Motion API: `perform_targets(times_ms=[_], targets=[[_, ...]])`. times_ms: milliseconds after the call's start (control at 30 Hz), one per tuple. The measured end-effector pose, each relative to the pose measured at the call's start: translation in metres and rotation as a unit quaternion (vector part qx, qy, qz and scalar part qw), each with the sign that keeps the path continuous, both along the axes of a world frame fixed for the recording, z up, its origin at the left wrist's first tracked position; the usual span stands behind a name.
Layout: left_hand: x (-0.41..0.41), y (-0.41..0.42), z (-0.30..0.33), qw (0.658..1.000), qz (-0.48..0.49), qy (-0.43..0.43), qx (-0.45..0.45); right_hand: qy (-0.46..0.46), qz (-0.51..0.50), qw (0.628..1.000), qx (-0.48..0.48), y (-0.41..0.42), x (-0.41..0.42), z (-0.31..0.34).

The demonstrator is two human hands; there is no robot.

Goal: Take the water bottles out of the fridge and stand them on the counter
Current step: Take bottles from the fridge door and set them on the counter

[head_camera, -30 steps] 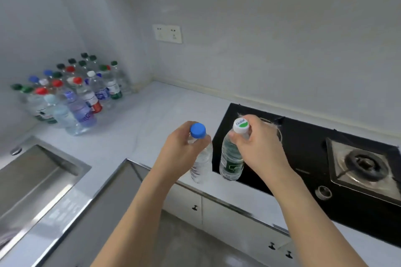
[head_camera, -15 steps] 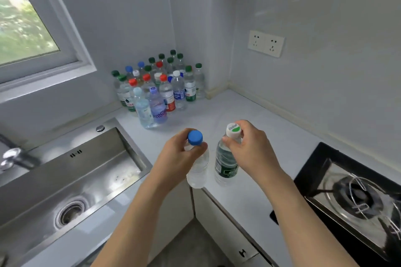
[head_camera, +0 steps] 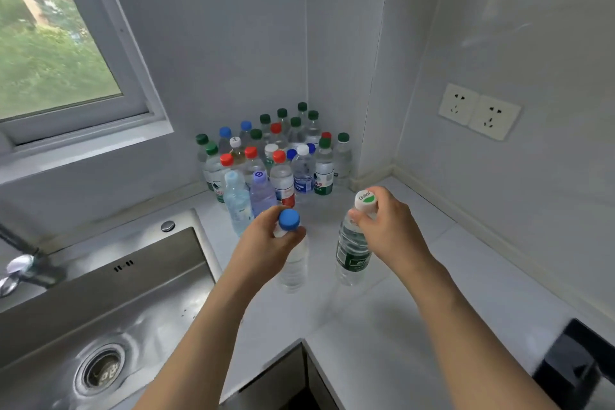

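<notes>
Two full bottles, probably heavy and slick: left hand (head_camera: pixel 266 243) grips blue-capped bottle (head_camera: pixel 294 263) neck; right hand (head_camera: pixel 389 226) grips white-capped bottle (head_camera: pixel 352 250) neck, frame centre.

"C'estbon" on white bottle cap (head_camera: pixel 365 199)

Pale grey walls (head_camera: pixel 233 43) meet in a corner above a white bench (head_camera: pixel 416 326). On the left wall a white-framed window (head_camera: pixel 60 53) looks onto green trees and a beige building, letting in soft daylight. A steel sink (head_camera: pixel 109 309) with a round drain (head_camera: pixel 100 371) sits below it. A double socket (head_camera: pixel 479 111) is on the right wall; a black hob (head_camera: pixel 579 366) edges in bottom right.
</notes>
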State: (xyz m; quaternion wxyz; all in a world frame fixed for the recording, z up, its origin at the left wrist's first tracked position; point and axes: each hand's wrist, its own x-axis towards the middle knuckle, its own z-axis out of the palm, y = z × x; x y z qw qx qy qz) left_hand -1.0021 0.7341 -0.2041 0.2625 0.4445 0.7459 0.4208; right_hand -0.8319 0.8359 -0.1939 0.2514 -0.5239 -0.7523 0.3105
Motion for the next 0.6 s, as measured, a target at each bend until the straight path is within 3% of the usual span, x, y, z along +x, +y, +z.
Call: perform_targets(times_ms=[300, 600], targets=[[-0.031, 0.147, -0.037, 0.997, -0.065, -0.021, -0.035, -0.021, -0.031, 0.998, -0.048, 0.137, -0.030, -0.047], [-0.033, 0.252, -0.078, 0.998, -0.044, -0.030, -0.020, -0.016, -0.038, 0.996, -0.079, 0.233, -0.052, -0.088]])
